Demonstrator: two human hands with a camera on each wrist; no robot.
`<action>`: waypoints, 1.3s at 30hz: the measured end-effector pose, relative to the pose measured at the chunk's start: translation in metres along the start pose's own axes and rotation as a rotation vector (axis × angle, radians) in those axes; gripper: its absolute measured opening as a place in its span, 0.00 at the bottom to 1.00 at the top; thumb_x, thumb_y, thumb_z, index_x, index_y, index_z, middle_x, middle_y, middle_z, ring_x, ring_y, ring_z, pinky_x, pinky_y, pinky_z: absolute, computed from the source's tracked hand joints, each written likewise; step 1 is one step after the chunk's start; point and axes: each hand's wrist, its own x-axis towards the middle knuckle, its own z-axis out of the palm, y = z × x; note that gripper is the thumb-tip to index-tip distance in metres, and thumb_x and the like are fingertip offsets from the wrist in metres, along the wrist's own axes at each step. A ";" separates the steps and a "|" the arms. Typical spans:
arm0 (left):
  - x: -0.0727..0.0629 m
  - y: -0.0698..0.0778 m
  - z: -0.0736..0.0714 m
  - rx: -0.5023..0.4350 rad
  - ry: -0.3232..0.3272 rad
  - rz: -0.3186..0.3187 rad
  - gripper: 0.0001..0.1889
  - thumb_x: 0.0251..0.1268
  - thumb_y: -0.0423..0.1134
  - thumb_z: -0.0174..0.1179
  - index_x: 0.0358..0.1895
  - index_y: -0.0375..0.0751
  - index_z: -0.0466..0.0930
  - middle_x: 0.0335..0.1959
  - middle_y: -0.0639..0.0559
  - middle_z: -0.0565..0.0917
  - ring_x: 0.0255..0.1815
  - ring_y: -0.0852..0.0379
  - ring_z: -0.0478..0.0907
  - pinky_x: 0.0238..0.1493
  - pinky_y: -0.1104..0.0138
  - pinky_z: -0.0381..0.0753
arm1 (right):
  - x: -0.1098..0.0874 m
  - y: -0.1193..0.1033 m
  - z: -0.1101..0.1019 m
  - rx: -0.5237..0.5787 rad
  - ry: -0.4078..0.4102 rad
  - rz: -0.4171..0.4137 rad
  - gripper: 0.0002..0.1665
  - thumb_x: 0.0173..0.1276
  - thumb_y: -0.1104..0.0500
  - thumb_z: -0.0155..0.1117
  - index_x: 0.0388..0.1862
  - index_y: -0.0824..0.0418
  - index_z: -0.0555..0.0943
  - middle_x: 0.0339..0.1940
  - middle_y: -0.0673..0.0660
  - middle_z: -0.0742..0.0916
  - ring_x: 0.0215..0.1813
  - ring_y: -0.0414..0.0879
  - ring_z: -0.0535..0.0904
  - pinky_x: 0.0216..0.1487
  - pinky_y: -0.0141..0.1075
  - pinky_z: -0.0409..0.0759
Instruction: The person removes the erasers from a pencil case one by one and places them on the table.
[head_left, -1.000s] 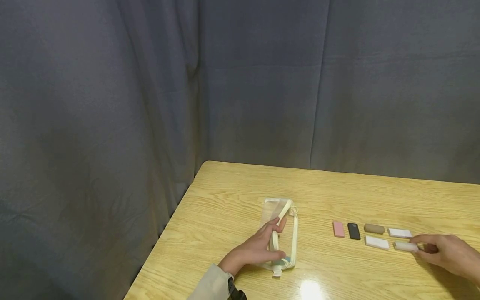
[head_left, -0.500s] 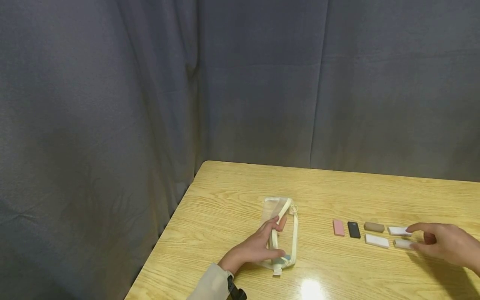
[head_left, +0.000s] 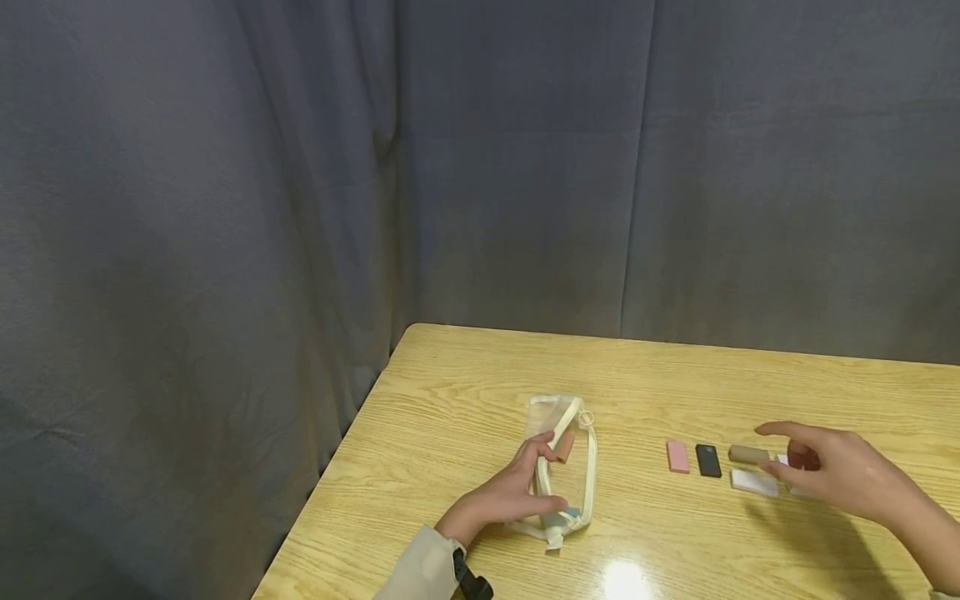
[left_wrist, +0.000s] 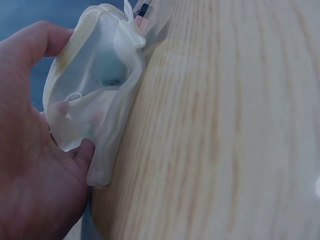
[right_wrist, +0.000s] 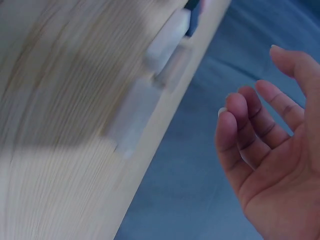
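My left hand point(head_left: 510, 492) grips the zipped edge of a cream mesh pouch point(head_left: 591, 475), which lies with its mouth spread. An orange-brown block point(head_left: 566, 448) and a blue-green block point(left_wrist: 110, 70) sit inside it. Nothing is held in my right hand point(head_left: 840, 467), whose loosely bent fingers hover above the small blocks at the right, thumb and forefinger apart. A tan block point(head_left: 748, 454) and a white block point(head_left: 753, 482) are nearest its fingertips. Two more pale blocks are partly hidden under that hand in the head view.
A pink block point(head_left: 677, 457) and a black block point(head_left: 708, 460) lie between the pouch and the right hand on the wood-grain table point(head_left: 465, 367). Dark grey curtains point(head_left: 510, 167) hang behind and to the left of the table.
My right hand has left the pale blocks at the far right and moved left, up to the tan block. The left hand stays on the pouch.
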 end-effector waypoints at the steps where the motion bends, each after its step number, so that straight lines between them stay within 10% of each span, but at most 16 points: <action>1: 0.000 0.000 0.000 -0.005 0.000 0.002 0.28 0.68 0.51 0.63 0.58 0.46 0.56 0.83 0.58 0.40 0.83 0.41 0.39 0.73 0.39 0.56 | 0.002 -0.004 0.002 0.023 0.014 -0.015 0.25 0.66 0.53 0.73 0.59 0.59 0.81 0.22 0.38 0.74 0.22 0.30 0.65 0.23 0.30 0.65; 17: -0.001 -0.005 -0.005 -0.164 0.001 0.022 0.25 0.69 0.44 0.63 0.54 0.44 0.55 0.83 0.56 0.43 0.83 0.40 0.38 0.75 0.41 0.55 | 0.027 -0.056 0.033 0.217 0.076 -0.135 0.25 0.65 0.56 0.74 0.60 0.55 0.80 0.26 0.36 0.79 0.26 0.30 0.72 0.27 0.30 0.71; 39: -0.002 -0.005 -0.005 -0.210 -0.012 0.025 0.26 0.68 0.41 0.64 0.56 0.43 0.54 0.84 0.55 0.41 0.83 0.41 0.40 0.76 0.44 0.56 | 0.057 -0.103 0.071 0.355 0.026 -0.075 0.28 0.66 0.53 0.74 0.62 0.57 0.79 0.26 0.41 0.80 0.25 0.33 0.72 0.27 0.31 0.72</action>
